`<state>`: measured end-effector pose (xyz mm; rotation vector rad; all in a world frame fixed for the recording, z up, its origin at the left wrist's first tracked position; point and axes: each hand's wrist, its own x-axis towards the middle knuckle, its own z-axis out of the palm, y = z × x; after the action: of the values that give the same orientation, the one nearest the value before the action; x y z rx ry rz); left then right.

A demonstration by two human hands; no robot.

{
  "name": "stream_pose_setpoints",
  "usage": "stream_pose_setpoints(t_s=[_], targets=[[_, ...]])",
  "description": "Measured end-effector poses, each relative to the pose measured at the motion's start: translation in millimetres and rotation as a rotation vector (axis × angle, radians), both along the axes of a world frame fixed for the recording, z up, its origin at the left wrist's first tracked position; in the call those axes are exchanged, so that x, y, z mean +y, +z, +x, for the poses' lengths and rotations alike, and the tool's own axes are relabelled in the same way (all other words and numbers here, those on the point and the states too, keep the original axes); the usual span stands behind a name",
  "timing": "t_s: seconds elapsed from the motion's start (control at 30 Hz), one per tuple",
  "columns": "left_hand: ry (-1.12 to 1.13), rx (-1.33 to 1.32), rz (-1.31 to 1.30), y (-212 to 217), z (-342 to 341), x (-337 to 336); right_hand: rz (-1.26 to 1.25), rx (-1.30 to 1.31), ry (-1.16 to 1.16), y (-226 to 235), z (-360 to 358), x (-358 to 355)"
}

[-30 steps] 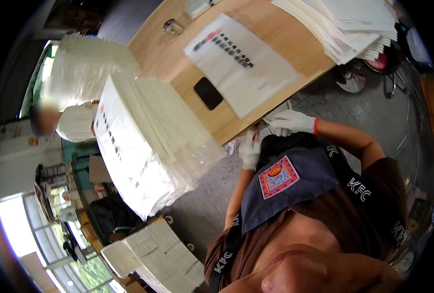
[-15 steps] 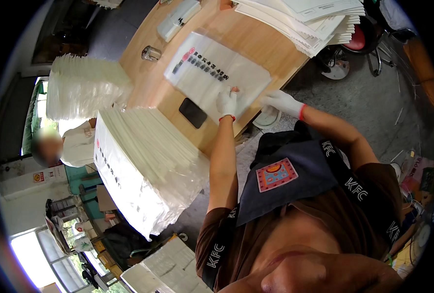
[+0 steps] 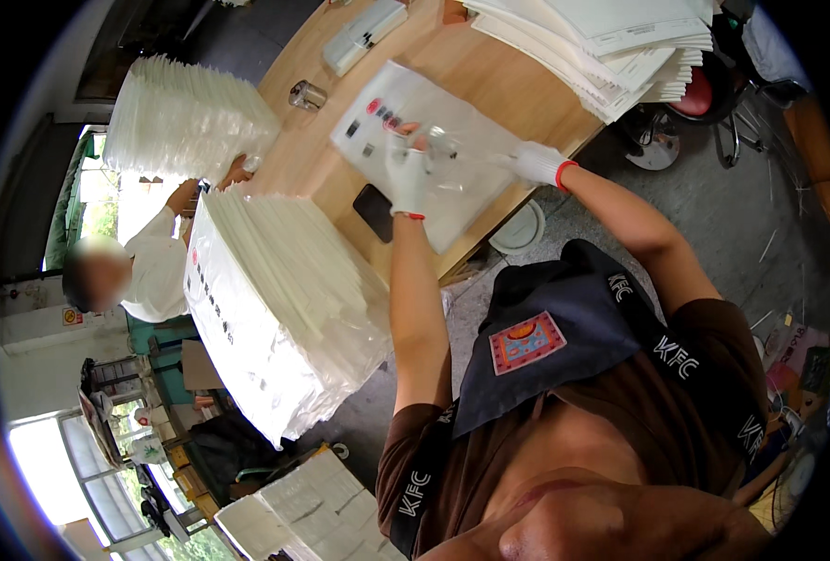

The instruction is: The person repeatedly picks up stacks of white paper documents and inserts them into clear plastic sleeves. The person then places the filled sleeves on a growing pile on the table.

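A translucent plastic bag (image 3: pixel 462 201) with red and black print lies flat on the wooden table in front of me. My left hand (image 3: pixel 406 173), in a white glove with some fingertips bare, lies over its printed part with the fingers stretched out. At the bag's right edge, my right hand (image 3: pixel 538 165) in a red-cuffed white glove has closed on the plastic, which looks pulled and creased toward it. A black phone (image 3: pixel 374 213) rests on the table just left of my left wrist.
A tall stack of filled bags (image 3: pixel 289 290) stands left of me; another stack (image 3: pixel 191 117) is behind it, with a co-worker's hand (image 3: pixel 237 173) against it. A glass jar (image 3: pixel 307 95) and white case (image 3: pixel 364 37) sit farther back. Paper sheets (image 3: pixel 611 47) pile up at far right.
My left hand has slid up the bag onto the print. My right hand has moved slightly up and taken the bag's edge. The co-worker's hand has come into sight at the stacks.
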<state>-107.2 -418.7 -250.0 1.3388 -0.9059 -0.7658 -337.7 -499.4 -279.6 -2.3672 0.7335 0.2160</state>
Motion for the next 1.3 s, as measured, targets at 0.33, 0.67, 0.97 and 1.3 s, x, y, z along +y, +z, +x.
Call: stream_pose_setpoints(t_s=[0.33, 0.67, 0.97, 1.3], targets=[[-0.496, -0.852, -0.086, 43, -182, 57, 0.257, -0.97, -0.413, 35, -43, 75], [-0.099, -0.094, 0.04, 5, -133, 5, -1.225, -0.521, -0.206, 108, -138, -45], [-0.427, -0.069, -0.011, 36, -164, -62, -1.345, -0.168, -0.016, 120, -169, -118], [-0.376, 0.336, 0.3, 72, -123, -58, -0.631, -0.431, -0.417, 164, -178, 2]])
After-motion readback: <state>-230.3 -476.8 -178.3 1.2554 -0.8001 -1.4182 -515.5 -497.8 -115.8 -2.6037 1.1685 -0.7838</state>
